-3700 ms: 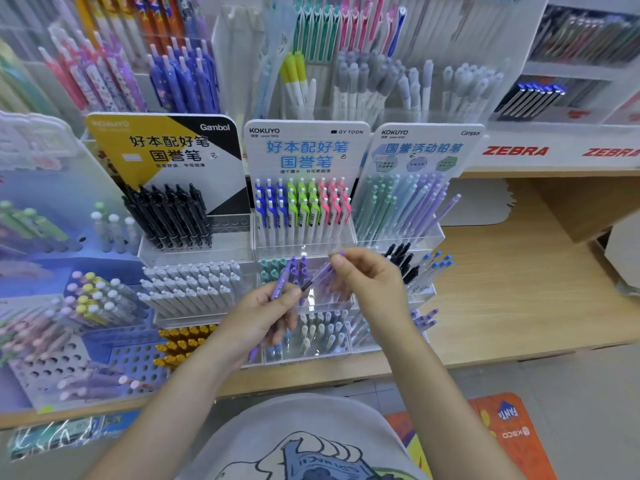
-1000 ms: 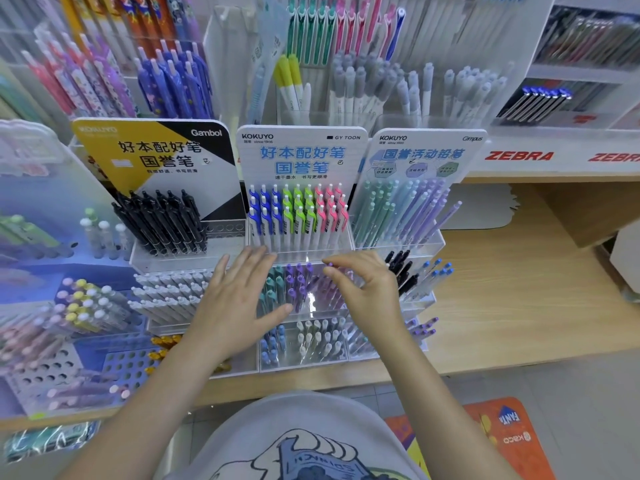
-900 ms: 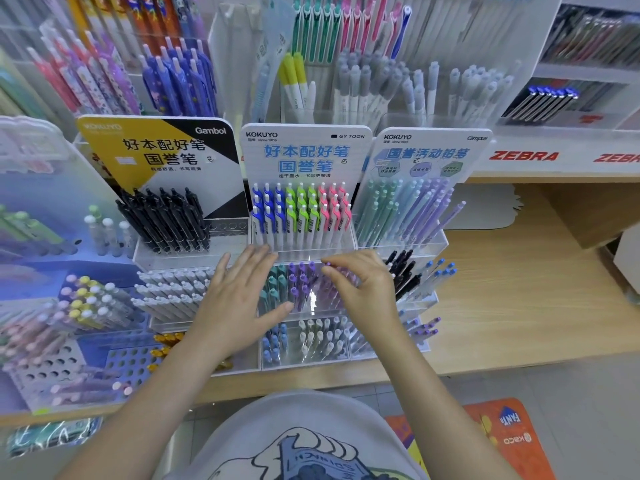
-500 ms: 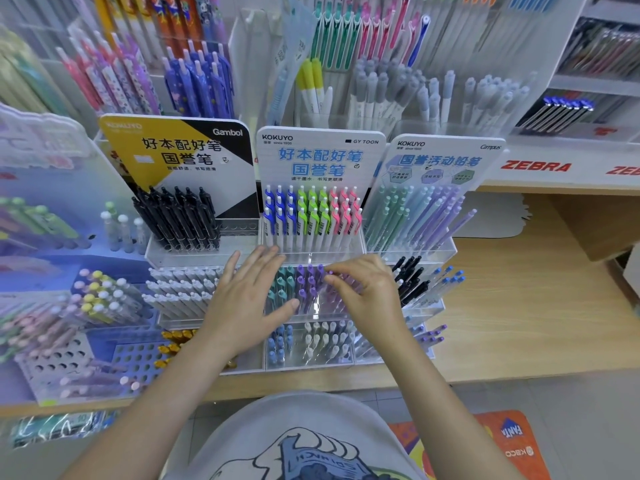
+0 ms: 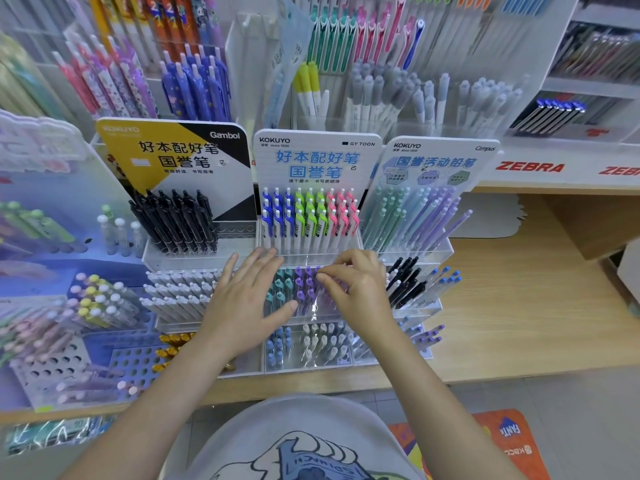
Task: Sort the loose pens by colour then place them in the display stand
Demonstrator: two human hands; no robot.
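Shop shelf (image 5: 519,306) of pale wood, crowded with clear pen stands. Left hand (image 5: 242,306): flat, fingers straight and spread, resting on the middle tier of the centre stand (image 5: 311,317), beside the teal pens (image 5: 281,289). Right hand (image 5: 360,292): fingers curled, tips pinching at the purple pens (image 5: 304,285) in the same tier; what exactly they hold cannot be told. Upper tier: blue, green, pink pens (image 5: 308,220) under a KOKUYO card (image 5: 317,161). Black pens (image 5: 173,220) toward the shelf's left end.
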